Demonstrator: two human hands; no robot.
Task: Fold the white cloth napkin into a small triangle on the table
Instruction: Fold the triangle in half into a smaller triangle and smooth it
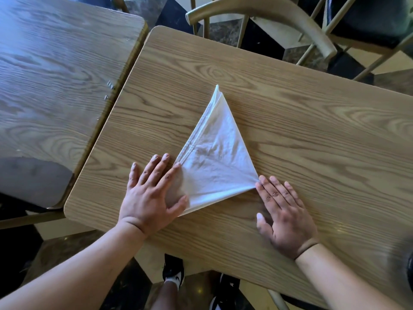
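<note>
napkin — white cloth, creased | table — smooth wood-grain, slight sheen

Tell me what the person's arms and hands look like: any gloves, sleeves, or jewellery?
Both are bare. The left hand and right hand wear no gloves, and no rings or watch show on the fingers or wrists. Both forearms are uncovered as far as the picture's edge, so no sleeves are in view. The fingernails are short and unpainted.

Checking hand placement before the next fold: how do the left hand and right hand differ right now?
The left hand lies partly on the napkin, covering its near-left corner; the right hand rests mostly on the bare table, only fingertips touching the right corner. The left sits farther up the table than the right. Both are flat, palm down, fingers spread.
</note>
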